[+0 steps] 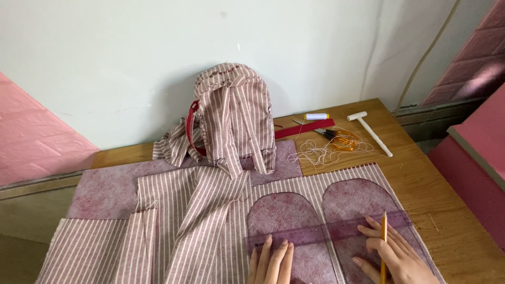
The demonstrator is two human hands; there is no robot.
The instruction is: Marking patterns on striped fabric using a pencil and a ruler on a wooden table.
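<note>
Ruler (326, 231) under left hand (271, 263) — pencil (383, 247) in right hand (392, 252)

The table (452, 210) is warm brown wood with a smooth, faintly satin face and visible grain. Over it lies striped woven cloth (210, 221), matt and soft, its edges frayed at 9 o'clock. Two arched felt pieces (286, 221) on it look fuzzy and mottled, dull in finish. A clear plastic ruler (326, 231) crosses them, smooth and slightly glossy. The pencil (383, 231) at 4 o'clock has smooth yellow lacquered wood. At 12 o'clock the backpack (234, 115) is the same matt striped cloth, with glossy red trim. Loose pale thread (321, 153) beside it looks wispy.
</note>
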